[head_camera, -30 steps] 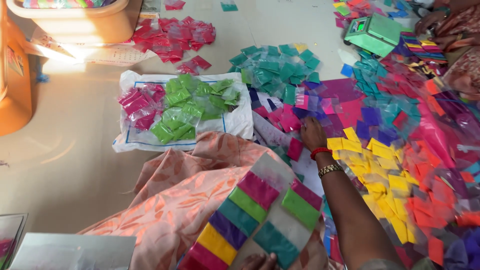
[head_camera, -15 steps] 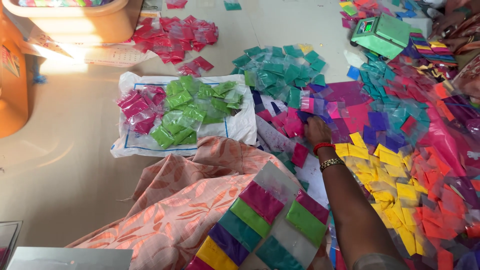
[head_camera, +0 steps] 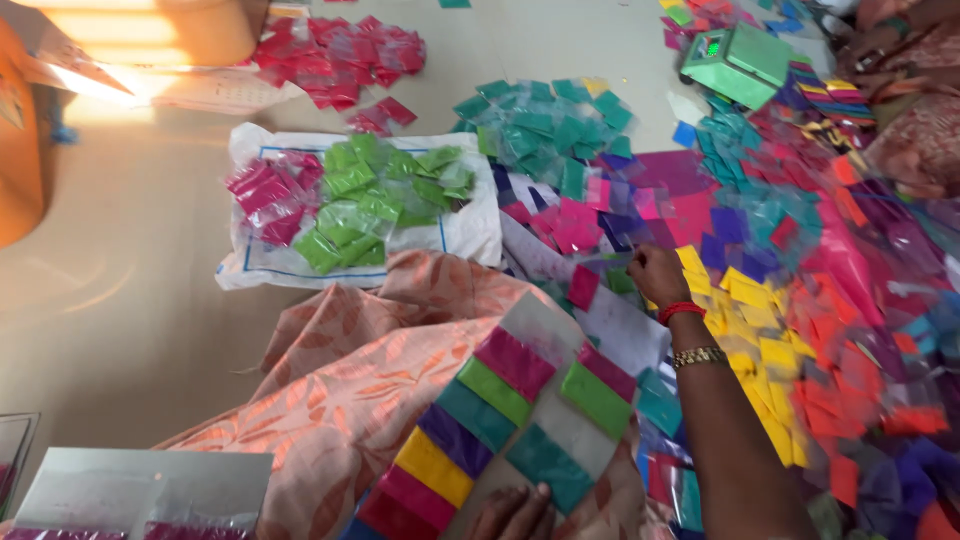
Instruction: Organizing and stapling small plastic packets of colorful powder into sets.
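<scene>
Packets: right hand, fingers curled, reaches into loose pile at frame centre-right, pink packet just left of fingertips; grip unclear. Left hand, bottom centre, holds clear sheet of colour packets, long axis running lower left to upper right. Versus earlier frame: sheet lower, right hand barely shifted.

Peach leaf-print cloth, sheet of packets — pink, green, teal, purple, yellow — green scale

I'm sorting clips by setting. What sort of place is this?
Probably a home or small workshop floor used for packing coloured powder: heaps of small plastic colour sachets, a green weighing scale, and a clear sheet of multicoloured packets on the person's lap.
</scene>
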